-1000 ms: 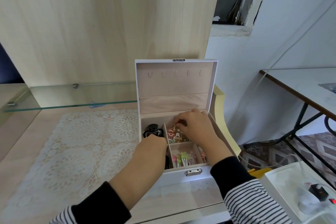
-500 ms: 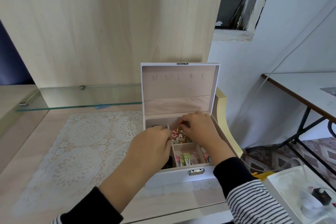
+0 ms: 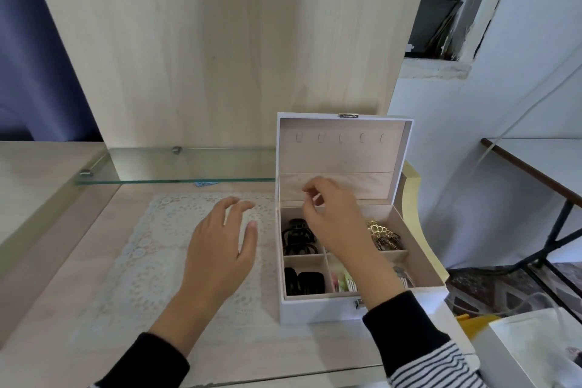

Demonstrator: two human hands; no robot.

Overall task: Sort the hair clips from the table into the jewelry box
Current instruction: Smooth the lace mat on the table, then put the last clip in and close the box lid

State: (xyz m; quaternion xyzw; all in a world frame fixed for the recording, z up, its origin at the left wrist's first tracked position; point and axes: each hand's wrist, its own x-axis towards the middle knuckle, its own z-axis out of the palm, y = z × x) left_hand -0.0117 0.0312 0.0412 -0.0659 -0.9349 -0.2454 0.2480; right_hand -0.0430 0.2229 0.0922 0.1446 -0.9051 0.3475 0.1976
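Note:
The white jewelry box [image 3: 318,310] stands open on the table, its lid upright. Black claw clips [image 3: 296,238] lie in its back-left compartment and black flat clips [image 3: 304,282] in the front-left one. Gold clips [image 3: 382,235] fill the back-right compartment. Pastel clips [image 3: 345,282] sit in the front middle one. My right hand [image 3: 333,220] hovers over the box's back middle, fingers curled with the tips pinched; I cannot tell whether anything is in them. My left hand [image 3: 220,249] is spread open above the lace mat, left of the box, holding nothing.
A white lace mat [image 3: 135,261] covers the wooden table to the left of the box. A glass shelf [image 3: 163,167] runs along the back. A wooden panel rises behind it. At the right are another table [image 3: 541,161] and a white tray [image 3: 541,346].
My left hand has come out of the box and moved left over the lace mat, opening. My right hand has lifted from the gold-clip compartment toward the lid.

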